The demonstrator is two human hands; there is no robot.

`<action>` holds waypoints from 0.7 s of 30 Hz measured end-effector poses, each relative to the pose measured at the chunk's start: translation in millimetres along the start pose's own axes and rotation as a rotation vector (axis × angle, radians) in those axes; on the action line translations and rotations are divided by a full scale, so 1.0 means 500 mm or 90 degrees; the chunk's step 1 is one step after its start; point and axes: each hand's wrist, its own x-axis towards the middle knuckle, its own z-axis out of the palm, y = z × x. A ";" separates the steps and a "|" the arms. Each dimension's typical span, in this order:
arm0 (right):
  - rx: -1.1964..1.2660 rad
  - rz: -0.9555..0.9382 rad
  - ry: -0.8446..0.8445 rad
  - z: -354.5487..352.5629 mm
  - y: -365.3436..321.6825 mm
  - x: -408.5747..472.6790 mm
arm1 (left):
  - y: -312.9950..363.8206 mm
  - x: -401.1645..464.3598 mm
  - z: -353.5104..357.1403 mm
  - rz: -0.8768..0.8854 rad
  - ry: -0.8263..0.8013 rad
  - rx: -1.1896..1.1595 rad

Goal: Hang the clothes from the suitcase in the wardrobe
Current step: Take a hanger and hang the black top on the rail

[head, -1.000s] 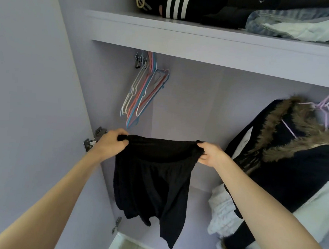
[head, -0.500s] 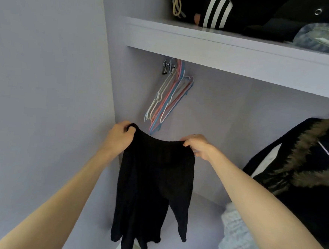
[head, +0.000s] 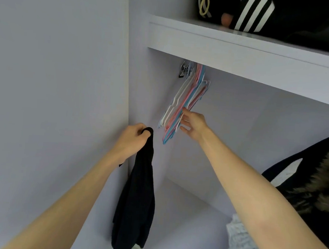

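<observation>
Black clothes (head: 135,200): a dark, soft piece hanging straight down in one long bunch. It is held up in front of the wardrobe's left side wall, low and to the left of the hangers. Its bottom end reaches almost to the lower edge of the view.
Left hand (head: 133,139): fingers curled tight around the top of the black clothes. It alone holds them up.
Right hand (head: 193,124): reaching up to the hangers. Its fingers are spread out and mostly straight, and the fingertips touch the side of the bunch. It has not closed around any hanger.
Hangers (head: 182,104): a bunch of thin ones, white, pink and blue. They hang close together just under the shelf, near the wardrobe's left back corner, and they lean down to the left. Some small metal clips hang at the top of the bunch.
Wardrobe (head: 238,119): pale purple inside, with a smooth back wall and a flat floor low down.
Shelf (head: 233,49): a thick pale board across the top of the hanging space.
Things on the shelf: a black piece with white stripes (head: 253,14) and other dark clothes beside it, at the shelf's front edge.
Dark coat (head: 311,183): it has a brown furry trim and hangs at the right side of the wardrobe.
White cloth (head: 243,244): fluffy, low down under the coat, near the right bottom corner.
</observation>
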 end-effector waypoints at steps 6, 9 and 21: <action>0.058 -0.003 0.047 0.012 -0.019 0.022 | -0.011 0.030 -0.004 -0.009 0.006 -0.002; 0.089 -0.024 0.085 0.001 -0.032 0.023 | -0.012 0.034 0.002 -0.010 0.007 -0.005; -0.049 -0.172 0.212 -0.077 -0.029 -0.014 | 0.000 0.013 0.035 0.000 -0.009 0.011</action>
